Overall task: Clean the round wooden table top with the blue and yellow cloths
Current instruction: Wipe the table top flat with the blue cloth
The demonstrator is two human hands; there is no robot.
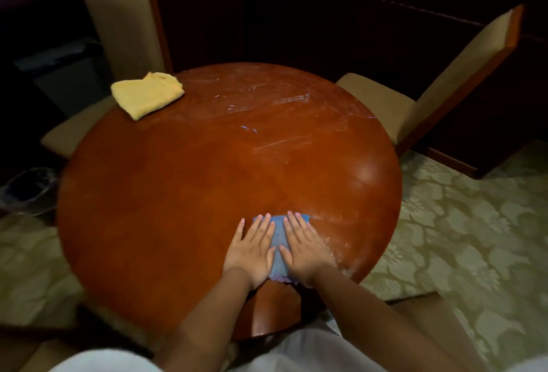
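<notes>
— Where is the blue cloth (279, 241) lying?

— On the round wooden table top (184, 181), close to its near edge. Both hands are laid on it side by side. The left hand (252, 248) covers the cloth's left part, the right hand (305, 245) its right part, and a strip of blue shows between them.

— Are the hands gripping it?

— No. The fingers are straight and spread, palms flat down, pressing the cloth onto the table top. The left hand's outer fingers seem to reach past the cloth onto bare wood, though the dim light makes that hard to judge.

— And the yellow cloth (147, 94)?

— Folded at the table top's far left edge, well apart from both hands. Whitish smears streak the table top's far right half. Two chairs stand beyond the table top, one (124, 27) far left, one (462, 75) far right.
</notes>
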